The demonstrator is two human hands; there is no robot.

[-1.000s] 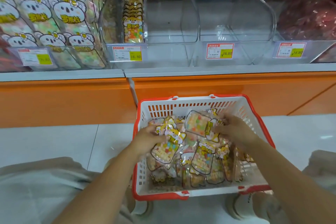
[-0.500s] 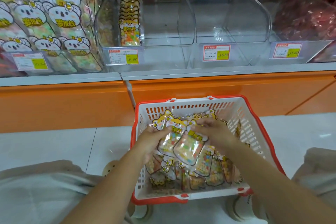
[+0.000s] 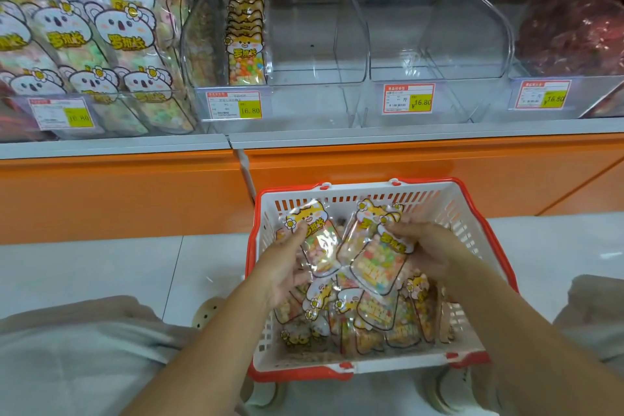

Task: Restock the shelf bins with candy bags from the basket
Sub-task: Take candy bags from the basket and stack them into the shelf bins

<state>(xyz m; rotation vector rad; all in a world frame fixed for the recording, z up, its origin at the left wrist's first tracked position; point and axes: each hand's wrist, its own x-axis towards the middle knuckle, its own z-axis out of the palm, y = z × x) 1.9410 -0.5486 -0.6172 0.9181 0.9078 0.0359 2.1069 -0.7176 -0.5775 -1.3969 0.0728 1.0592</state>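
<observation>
Raised bags (image 3: pixel 380 257) partly hide left hand (image 3: pixel 283 268), right hand (image 3: pixel 430 246).

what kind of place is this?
Most likely a shop's candy aisle: clear shelf bins with 16.80 price tags, rows of packaged candy bags, a red-rimmed shopping basket on the floor.

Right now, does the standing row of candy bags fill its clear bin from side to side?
No, the row of candy bags stands only in the left part of the clear bin, with bare floor to its right.
</observation>
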